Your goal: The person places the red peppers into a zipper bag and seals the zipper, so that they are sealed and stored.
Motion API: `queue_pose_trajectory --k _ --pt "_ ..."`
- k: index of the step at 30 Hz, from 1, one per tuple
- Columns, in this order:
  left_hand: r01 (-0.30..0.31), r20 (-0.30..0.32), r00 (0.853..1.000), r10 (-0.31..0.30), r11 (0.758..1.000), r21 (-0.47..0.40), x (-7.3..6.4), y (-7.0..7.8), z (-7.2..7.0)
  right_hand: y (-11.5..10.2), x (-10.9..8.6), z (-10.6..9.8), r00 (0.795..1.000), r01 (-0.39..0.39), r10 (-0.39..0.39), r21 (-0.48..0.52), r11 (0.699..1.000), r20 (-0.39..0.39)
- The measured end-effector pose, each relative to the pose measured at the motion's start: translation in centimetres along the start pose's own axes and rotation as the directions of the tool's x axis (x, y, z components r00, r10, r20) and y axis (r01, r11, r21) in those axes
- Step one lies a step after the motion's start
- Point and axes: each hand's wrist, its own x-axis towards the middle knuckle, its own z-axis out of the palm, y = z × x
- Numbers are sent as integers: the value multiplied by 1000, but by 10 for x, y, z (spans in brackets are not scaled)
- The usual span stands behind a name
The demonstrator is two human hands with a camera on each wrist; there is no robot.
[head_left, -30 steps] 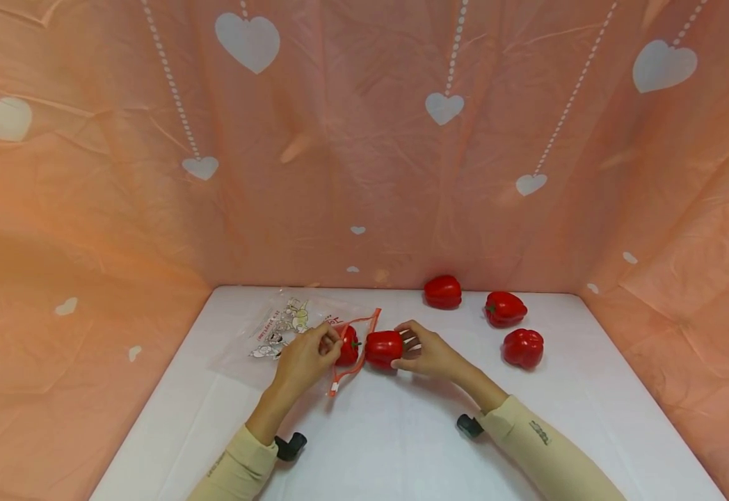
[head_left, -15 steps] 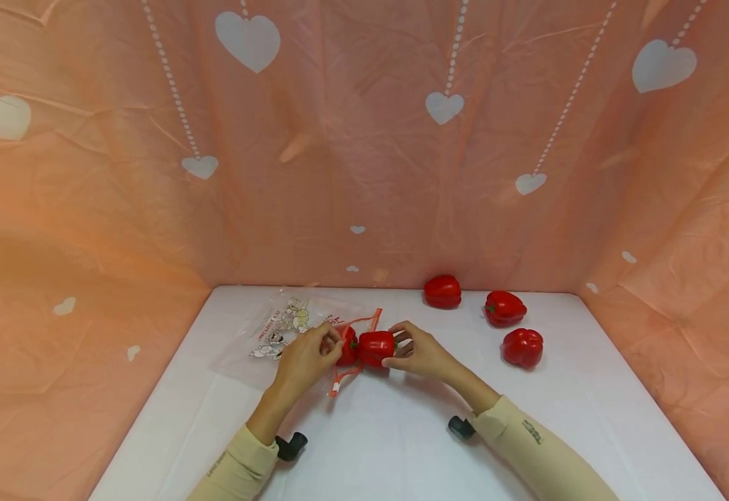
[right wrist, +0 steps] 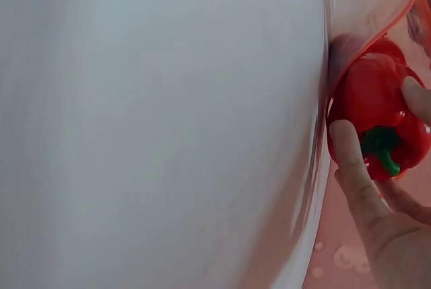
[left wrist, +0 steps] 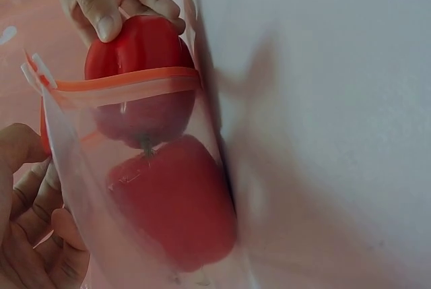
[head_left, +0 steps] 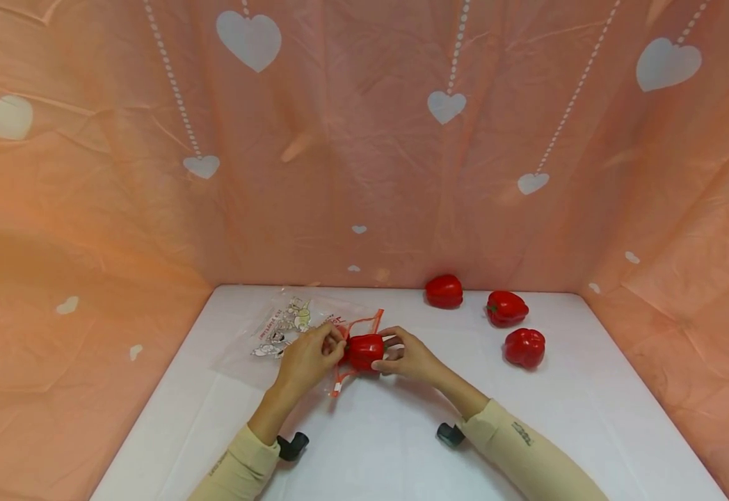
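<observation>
A clear zip bag with printed cartoon figures and an orange zip edge lies on the table, its mouth facing right. My left hand pinches the bag's upper edge at the mouth. My right hand grips a red bell pepper around its green-stemmed end. In the left wrist view this pepper is partly past the orange edge, its far half behind the plastic. Another red bell pepper lies deeper inside the bag, touching the first one's tip; from the head it is mostly hidden by my left hand.
Three more red bell peppers lie at the back right: one by the back edge, one on its side and one nearer. A peach curtain with hearts surrounds the white table on the back and sides.
My right hand has moved left, pushing the held bell pepper from just outside the bag's mouth into it. The left hand has kept its place at the bag's edge.
</observation>
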Motion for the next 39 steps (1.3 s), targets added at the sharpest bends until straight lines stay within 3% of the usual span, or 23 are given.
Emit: queue_pose_trajectory --k 22,28,39 --pt "-11 -10 1000 11 1000 -12 0 1 1 -6 5 17 1000 -17 19 76 997 -23" --pt "-7 -6 1000 7 1000 -5 1 0 2 -8 9 23 999 33 -31 145 989 -16" --pt "-24 -3 1000 25 1000 14 2 0 0 -12 20 35 998 60 -59 108 992 -14"
